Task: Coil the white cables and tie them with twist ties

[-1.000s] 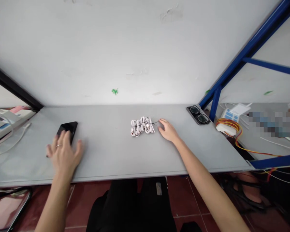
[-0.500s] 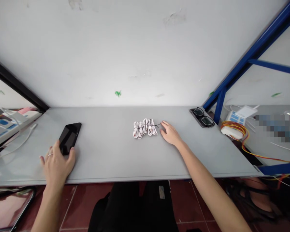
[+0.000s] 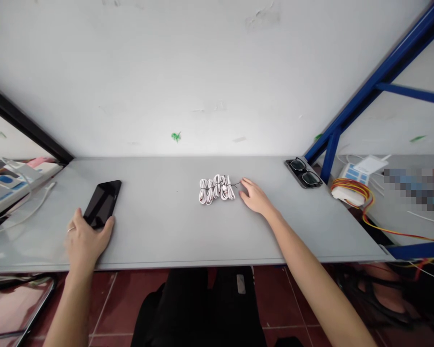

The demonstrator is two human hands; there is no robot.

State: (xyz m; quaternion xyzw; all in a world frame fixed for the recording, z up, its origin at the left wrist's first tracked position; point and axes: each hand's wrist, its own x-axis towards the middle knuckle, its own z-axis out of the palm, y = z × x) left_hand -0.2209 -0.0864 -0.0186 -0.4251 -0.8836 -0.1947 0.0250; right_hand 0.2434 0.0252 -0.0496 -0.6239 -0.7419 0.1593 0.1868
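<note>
A black smartphone (image 3: 103, 202) lies screen up on the grey table, tilted to the right. My left hand (image 3: 87, 239), with a ring on one finger, rests around its near end, thumb to the right and fingers to the left; the fingers are spread, and whether they touch its edges I cannot tell. Several white cables (image 3: 217, 189), coiled and bound with dark ties, lie in a row mid-table. Just right of them my right hand (image 3: 256, 196) lies with fingers stretched out, thumb apart. Its fingertips are at the loose end of a thin black tie.
Dark-framed glasses (image 3: 305, 172) sit on a dark flat object at the back right. Beyond the blue frame (image 3: 332, 144) is a white power strip (image 3: 350, 193) wound with red-yellow wire. Another power strip (image 3: 18, 185) and a white cable (image 3: 39, 207) are at left.
My left hand's fingers have shifted slightly left, away from the smartphone's left edge. The view has tilted a little; my right hand and the cables stay where they were.
</note>
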